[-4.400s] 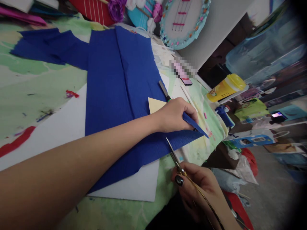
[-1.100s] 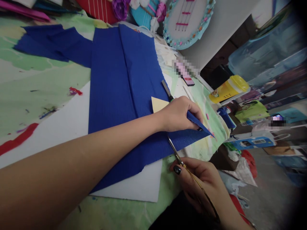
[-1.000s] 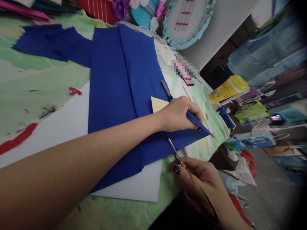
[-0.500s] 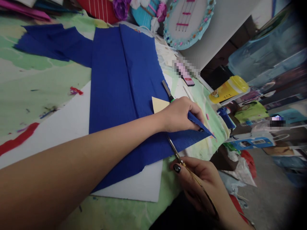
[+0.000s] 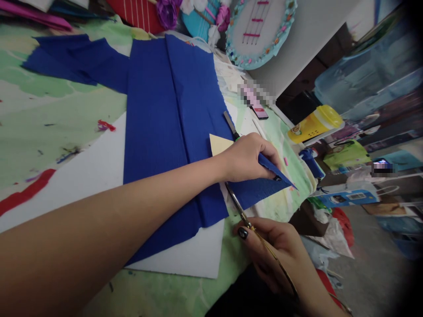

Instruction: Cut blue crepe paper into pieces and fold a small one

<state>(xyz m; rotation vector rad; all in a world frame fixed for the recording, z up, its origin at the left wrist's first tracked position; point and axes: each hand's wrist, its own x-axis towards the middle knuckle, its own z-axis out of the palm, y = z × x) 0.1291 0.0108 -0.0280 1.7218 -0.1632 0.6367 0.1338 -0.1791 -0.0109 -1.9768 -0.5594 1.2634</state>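
A large sheet of blue crepe paper (image 5: 152, 110) lies across the table. My left hand (image 5: 247, 157) reaches over it from the left, its fingers pinching a folded corner of the sheet at the right. In my right hand (image 5: 280, 253), near the lower edge, are gold-handled scissors (image 5: 243, 215). Their blades point up and left into a slit in the blue sheet, the tips close under my left wrist. A pale yellow paper piece (image 5: 218, 143) pokes out above my left wrist. Beside it a tool with a grey blade (image 5: 229, 122) is partly hidden by my hand.
A white board (image 5: 185, 257) lies beneath the blue sheet on a green-patterned tablecloth (image 5: 26, 119). Decorated round crafts (image 5: 259, 33) stand at the back. A phone (image 5: 259, 110) and a yellow cup (image 5: 315, 123) are to the right. Bags (image 5: 343, 196) sit beyond the table's right edge.
A slit has opened in the blue sheet from its lower edge upward, parting the right corner from the rest. The scissors have moved slightly up and left. My left hand keeps its place.
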